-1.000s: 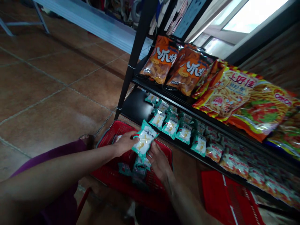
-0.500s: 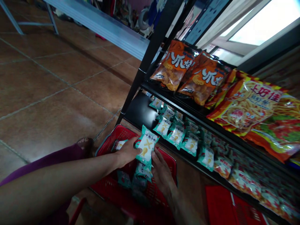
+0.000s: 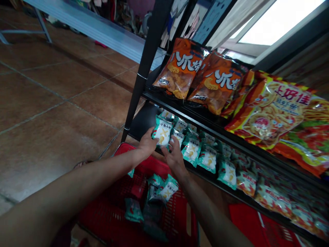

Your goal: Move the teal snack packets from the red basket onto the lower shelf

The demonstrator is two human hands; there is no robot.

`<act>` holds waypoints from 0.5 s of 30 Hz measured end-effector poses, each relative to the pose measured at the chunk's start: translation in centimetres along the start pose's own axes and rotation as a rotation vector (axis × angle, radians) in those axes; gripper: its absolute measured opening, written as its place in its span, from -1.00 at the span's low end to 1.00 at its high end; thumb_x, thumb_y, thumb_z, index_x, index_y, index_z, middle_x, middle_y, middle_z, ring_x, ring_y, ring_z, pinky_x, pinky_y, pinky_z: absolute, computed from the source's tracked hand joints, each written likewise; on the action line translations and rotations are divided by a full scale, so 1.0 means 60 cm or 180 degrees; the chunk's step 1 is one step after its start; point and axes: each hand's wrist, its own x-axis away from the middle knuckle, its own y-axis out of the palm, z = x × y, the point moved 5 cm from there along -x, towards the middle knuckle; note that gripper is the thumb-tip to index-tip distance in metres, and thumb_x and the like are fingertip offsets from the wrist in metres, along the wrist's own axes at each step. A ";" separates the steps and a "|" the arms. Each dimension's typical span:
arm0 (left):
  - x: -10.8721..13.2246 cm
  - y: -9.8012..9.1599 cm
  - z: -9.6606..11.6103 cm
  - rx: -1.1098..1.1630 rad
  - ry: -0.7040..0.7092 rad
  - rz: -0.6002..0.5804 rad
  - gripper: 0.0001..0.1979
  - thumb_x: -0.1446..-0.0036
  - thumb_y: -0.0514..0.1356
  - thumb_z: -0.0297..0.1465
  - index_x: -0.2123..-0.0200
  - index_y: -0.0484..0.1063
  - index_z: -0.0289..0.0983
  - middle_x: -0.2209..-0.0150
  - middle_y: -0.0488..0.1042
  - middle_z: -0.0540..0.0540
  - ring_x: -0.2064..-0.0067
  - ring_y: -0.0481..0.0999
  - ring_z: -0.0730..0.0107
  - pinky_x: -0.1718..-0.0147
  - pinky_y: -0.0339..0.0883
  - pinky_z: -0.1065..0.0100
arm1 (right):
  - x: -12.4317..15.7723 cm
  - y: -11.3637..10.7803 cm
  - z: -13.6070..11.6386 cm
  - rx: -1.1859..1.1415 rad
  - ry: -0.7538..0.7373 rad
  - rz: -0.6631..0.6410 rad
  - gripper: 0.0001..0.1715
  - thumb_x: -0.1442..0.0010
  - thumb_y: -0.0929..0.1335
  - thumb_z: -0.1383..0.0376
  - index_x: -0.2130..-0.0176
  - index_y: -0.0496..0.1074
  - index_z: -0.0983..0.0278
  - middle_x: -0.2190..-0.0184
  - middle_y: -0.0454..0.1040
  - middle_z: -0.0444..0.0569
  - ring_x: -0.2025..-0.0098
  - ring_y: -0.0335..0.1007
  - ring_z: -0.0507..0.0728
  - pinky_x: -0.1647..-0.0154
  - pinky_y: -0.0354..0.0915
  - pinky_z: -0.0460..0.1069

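At the lower shelf (image 3: pixel 144 120), the left hand (image 3: pixel 148 143) pinches the green packet (image 3: pixel 163 132) just brought over from the basket (image 3: pixel 192 219) to matching packets (image 3: pixel 192 150), the right hand (image 3: pixel 176 157) half-spread beside it.

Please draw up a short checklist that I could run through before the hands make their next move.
1. Left hand has hold of the teal-edged snack bag: ok.
2. Right hand touches that same bag: cannot tell; it is close by the lower edge.
3. Bag's printed front faces the camera: ok.
4. Bag rests on the lower shelf: cannot tell; its base is partly hidden.
5. Red basket lies below the hands, with similar bags inside: ok.
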 end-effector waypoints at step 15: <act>-0.223 0.081 -0.020 -0.0495 0.0318 0.0170 -0.58 0.07 0.21 -0.53 0.07 0.31 -0.27 0.07 0.48 -0.17 0.08 0.46 0.31 0.10 0.29 0.33 | -0.178 0.028 0.014 0.1472 -0.0675 -0.0145 -0.43 -0.07 0.21 0.35 -0.10 0.26 0.31 -0.16 0.23 0.09 -0.24 0.06 0.21 -0.23 0.08 0.15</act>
